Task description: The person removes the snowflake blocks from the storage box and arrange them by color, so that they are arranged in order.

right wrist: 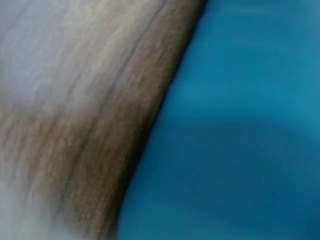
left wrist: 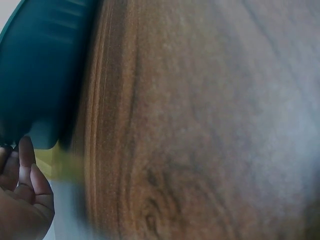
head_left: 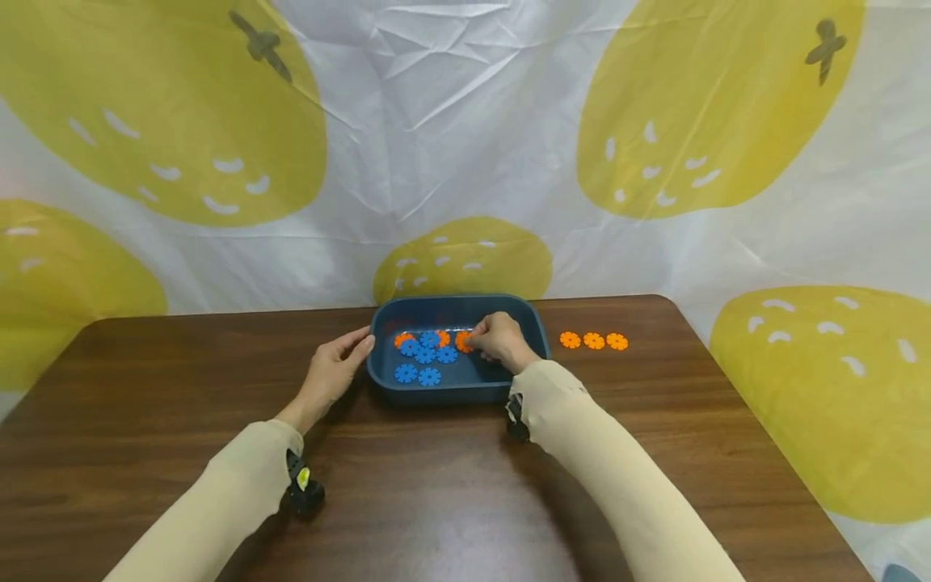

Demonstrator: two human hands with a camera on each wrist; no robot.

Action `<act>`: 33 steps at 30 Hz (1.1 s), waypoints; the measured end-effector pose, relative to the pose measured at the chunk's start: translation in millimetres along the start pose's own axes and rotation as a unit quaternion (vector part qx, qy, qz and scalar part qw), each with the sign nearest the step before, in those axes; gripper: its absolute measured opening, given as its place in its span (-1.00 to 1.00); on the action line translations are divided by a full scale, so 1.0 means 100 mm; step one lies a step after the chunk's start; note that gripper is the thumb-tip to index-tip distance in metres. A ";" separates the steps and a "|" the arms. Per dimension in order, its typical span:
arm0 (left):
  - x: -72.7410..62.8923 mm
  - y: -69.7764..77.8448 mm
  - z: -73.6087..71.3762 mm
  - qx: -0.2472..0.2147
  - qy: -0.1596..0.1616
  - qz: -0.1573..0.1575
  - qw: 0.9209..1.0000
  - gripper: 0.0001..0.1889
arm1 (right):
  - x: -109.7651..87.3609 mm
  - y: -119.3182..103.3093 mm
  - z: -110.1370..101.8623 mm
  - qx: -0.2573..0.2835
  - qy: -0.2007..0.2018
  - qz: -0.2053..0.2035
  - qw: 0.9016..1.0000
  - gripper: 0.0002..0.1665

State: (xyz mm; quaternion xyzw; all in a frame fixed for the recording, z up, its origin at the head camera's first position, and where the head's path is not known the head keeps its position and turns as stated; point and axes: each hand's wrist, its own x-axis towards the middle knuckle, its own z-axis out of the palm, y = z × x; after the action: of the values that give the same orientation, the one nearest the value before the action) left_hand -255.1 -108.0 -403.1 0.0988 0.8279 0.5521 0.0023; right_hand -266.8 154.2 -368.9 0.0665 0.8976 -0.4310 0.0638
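Observation:
Inside a dark blue plastic tub (head_left: pixel 436 394), my right hand (head_left: pixel 500 339) pinches an orange notched disc (head_left: pixel 463 341) between thumb and fingertips. Left of that disc lie several blue notched discs (head_left: pixel 425 355), some overlapping one another. A few orange discs (head_left: pixel 403 339) show among the blue ones near the tub's back wall. My left hand (head_left: pixel 330 373) touches the tub's left end with its fingertips, the fingers fairly straight. From the left wrist, the hand (left wrist: pixel 25 200) reaches up to the tub's outer wall (left wrist: pixel 45 75). The right wrist view holds only the tub's side (right wrist: pixel 235 150) and wood, no hand.
On the brown wooden table (head_left: pixel 436 485), three orange discs (head_left: pixel 593 341) lie in a row to the right of the tub. Behind the table's back edge hangs a white cloth (head_left: pixel 451 145) with large yellow fruit prints.

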 end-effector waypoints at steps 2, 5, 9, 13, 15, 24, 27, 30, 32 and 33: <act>0.00 0.00 0.01 0.000 0.001 0.002 1.000 -0.52 | -0.01 -0.01 -0.02 0.011 0.001 -0.006 1.000 -0.88; 0.01 -0.01 0.01 0.001 0.004 0.006 1.000 -0.53 | -0.03 -0.02 -0.08 0.017 0.008 -0.017 1.000 -0.87; 0.02 -0.03 0.02 0.003 0.009 0.009 1.000 -0.52 | -0.07 -0.05 -0.18 0.042 0.016 -0.018 0.999 -0.83; 0.01 -0.02 0.02 0.000 0.009 0.007 1.000 -0.52 | -0.12 -0.06 -0.31 0.085 0.026 -0.020 0.996 -0.79; 0.00 -0.02 0.02 -0.002 0.008 0.008 1.000 -0.52 | -0.13 -0.05 -0.39 0.109 0.034 -0.023 0.993 -0.76; 0.01 -0.01 0.01 -0.008 0.002 0.004 1.000 -0.53 | -0.17 0.16 -0.79 0.211 0.083 0.001 0.974 -0.67; 0.02 -0.01 0.01 -0.010 0.002 0.005 1.000 -0.53 | -0.18 0.29 -0.94 0.233 0.106 0.015 0.967 -0.68; 0.02 -0.01 0.02 -0.011 0.003 0.008 1.000 -0.53 | -0.18 0.46 -1.09 0.251 0.129 0.043 0.958 -0.72; 0.02 -0.01 0.02 -0.010 0.003 0.008 1.000 -0.52 | -0.20 0.59 -1.19 0.251 0.141 0.070 0.955 -0.75; 0.02 -0.01 0.02 -0.011 0.002 0.008 1.000 -0.52 | -0.20 0.66 -1.23 0.254 0.149 0.081 0.952 -0.76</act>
State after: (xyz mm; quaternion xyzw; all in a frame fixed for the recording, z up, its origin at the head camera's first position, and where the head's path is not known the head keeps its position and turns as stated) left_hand -256.8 -106.2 -404.8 0.1046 0.8212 0.5610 -0.0028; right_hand -242.6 290.0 -339.8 0.2163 0.7494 -0.6233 -0.0552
